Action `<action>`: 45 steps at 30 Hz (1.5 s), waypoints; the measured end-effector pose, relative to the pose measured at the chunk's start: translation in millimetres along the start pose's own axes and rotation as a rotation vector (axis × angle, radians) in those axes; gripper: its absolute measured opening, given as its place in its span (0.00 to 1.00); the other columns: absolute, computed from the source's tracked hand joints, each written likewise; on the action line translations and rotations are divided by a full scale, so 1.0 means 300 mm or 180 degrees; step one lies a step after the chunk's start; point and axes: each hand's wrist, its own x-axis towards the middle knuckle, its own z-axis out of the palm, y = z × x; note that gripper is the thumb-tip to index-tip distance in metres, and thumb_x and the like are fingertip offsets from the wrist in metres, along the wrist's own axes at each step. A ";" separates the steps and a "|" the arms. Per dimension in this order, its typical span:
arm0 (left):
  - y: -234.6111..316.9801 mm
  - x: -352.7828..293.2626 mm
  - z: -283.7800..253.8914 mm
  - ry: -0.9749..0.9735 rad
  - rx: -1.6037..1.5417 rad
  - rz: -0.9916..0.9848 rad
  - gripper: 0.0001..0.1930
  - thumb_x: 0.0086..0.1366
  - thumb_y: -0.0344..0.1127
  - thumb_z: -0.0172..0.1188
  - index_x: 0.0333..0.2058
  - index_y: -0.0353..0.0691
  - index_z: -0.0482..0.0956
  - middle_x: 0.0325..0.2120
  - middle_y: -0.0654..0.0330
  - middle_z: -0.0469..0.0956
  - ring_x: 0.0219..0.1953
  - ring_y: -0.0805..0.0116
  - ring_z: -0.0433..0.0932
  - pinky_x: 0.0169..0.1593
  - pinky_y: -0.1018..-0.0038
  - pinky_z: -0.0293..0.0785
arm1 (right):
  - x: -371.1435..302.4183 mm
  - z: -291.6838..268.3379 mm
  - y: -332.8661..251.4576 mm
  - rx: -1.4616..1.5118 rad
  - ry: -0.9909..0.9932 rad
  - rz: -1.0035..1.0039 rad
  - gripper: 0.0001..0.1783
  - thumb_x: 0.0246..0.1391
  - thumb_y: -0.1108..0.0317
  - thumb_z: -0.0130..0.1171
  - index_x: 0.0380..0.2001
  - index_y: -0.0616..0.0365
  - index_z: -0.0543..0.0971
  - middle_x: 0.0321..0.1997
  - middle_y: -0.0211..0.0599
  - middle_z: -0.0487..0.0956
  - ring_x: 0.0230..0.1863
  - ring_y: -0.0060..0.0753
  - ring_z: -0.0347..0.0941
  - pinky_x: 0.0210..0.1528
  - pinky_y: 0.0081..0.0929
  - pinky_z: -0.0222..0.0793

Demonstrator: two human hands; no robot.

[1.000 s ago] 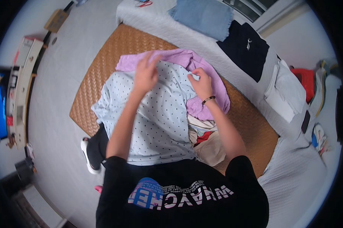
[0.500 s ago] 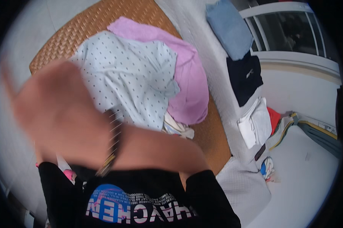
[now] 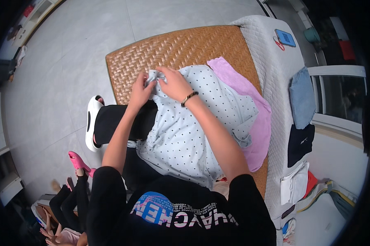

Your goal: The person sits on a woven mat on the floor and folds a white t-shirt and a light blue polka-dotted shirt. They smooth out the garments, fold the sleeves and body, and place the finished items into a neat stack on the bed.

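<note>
A pale blue shirt with dark polka dots (image 3: 185, 135) is spread over my lap and the woven brown mat. My left hand (image 3: 142, 91) pinches a bunched bit of its far left edge between thumb and fingers. Close beside it, my right hand (image 3: 174, 84), with a dark bracelet at the wrist, grips the same edge. Under the shirt's right side lies a pink garment (image 3: 261, 135), partly covered. Folds hide what part of the shirt my fingers hold.
The woven mat (image 3: 168, 45) borders a white quilted cover (image 3: 271, 69). Along the right lie folded jeans (image 3: 302, 98), a black garment (image 3: 300, 143), white clothes (image 3: 293, 184) and a phone (image 3: 285, 38). At lower left, another person's legs (image 3: 70, 205) show, near a pink slipper (image 3: 79, 162).
My blurred arm, which swept across the view, has drawn back. Both hands now hold the shirt's edge, and the shirt is pulled nearer, over my lap. The view has shifted left.
</note>
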 end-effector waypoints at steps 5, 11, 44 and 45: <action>0.124 -0.035 -0.041 -0.0267 -0.0222 -0.0030 0.14 0.61 0.33 0.62 0.44 0.38 0.71 0.36 0.51 0.80 0.36 0.61 0.79 0.41 0.69 0.73 | 0.132 0.003 0.054 0.0202 -0.0960 -0.0372 0.32 0.45 0.78 0.51 0.58 0.52 0.73 0.50 0.47 0.78 0.48 0.46 0.75 0.50 0.34 0.70; 0.075 -0.095 -0.093 -0.0710 -0.1357 -0.0473 0.28 0.60 0.28 0.66 0.53 0.40 0.59 0.45 0.56 0.75 0.45 0.69 0.74 0.48 0.71 0.73 | 0.219 -0.050 0.059 0.0125 -0.1163 -0.0317 0.18 0.42 0.71 0.59 0.42 0.57 0.80 0.34 0.34 0.80 0.36 0.28 0.74 0.42 0.25 0.71; 0.380 -0.276 -0.082 -0.1168 0.0696 0.2572 0.08 0.51 0.26 0.64 0.32 0.37 0.79 0.28 0.57 0.78 0.32 0.55 0.76 0.39 0.68 0.73 | -0.132 -0.511 0.147 -0.1474 -0.0929 -0.0743 0.11 0.44 0.68 0.62 0.33 0.57 0.77 0.52 0.39 0.77 0.54 0.41 0.71 0.57 0.32 0.65; 0.360 -0.312 -0.097 -0.1347 0.0564 0.2732 0.07 0.51 0.25 0.64 0.30 0.37 0.79 0.26 0.57 0.78 0.28 0.56 0.76 0.36 0.68 0.73 | -0.226 -0.544 0.144 -0.1641 -0.0739 -0.0670 0.09 0.44 0.69 0.61 0.32 0.56 0.76 0.52 0.39 0.77 0.55 0.43 0.70 0.58 0.33 0.65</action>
